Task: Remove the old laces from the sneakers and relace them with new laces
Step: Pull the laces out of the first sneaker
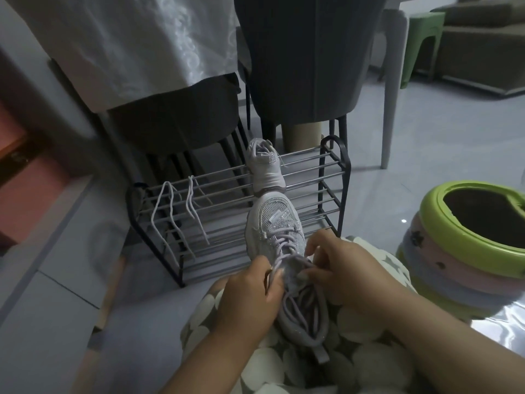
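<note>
On the person's lap the sneaker [287, 268] lies lengthwise, toe toward the rack [326, 180]; left hand [250, 294] pinches a lace [272, 273] at the tongue, right hand [341, 268] pinching opposite

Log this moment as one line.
left hand: pinching lace | right hand: gripping tongue | sneaker: on lap | second sneaker: on rack

We see two bare forearms with no sleeves, watch or bracelet on either wrist. Our left hand [250, 294] and right hand [341, 268] wear no gloves and no rings that we can make out. Over our lap lies a grey-green garment [355, 362] printed with large pale, rounded blotches.
</note>
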